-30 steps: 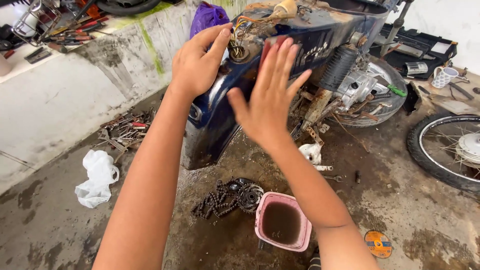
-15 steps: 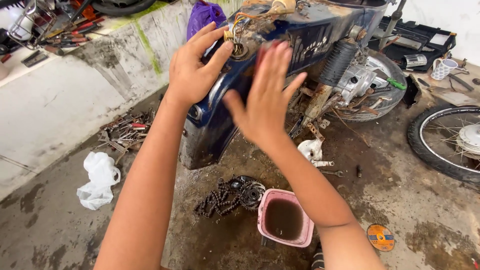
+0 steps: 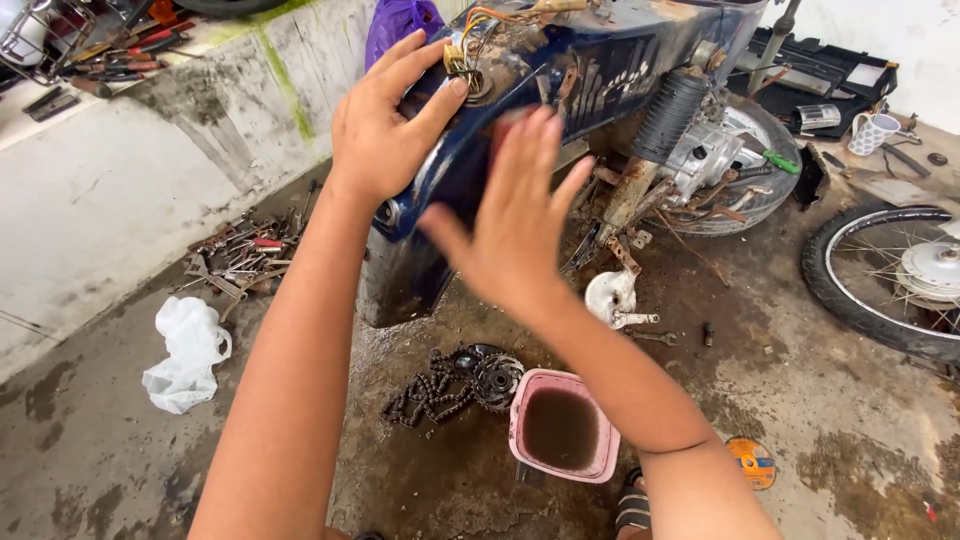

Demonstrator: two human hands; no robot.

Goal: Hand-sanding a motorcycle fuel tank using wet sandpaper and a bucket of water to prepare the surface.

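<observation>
Oil-stained concrete floor (image 3: pixel 820 400) meets a grimy pale wall (image 3: pixel 120 190), tools (image 3: pixel 240 255) scattered.

Left hand (image 3: pixel 385 130) flat on top of the dark blue motorbike body (image 3: pixel 560 80), fingers (image 3: pixel 420 60) spread near loose wiring. Right hand (image 3: pixel 510 225) open, fingers splayed, against the body's side, slightly blurred. Below the right fingers: pink tub (image 3: pixel 563 432) of brown liquid, chain and sprocket (image 3: pixel 455 385) beside it on floor.
</observation>
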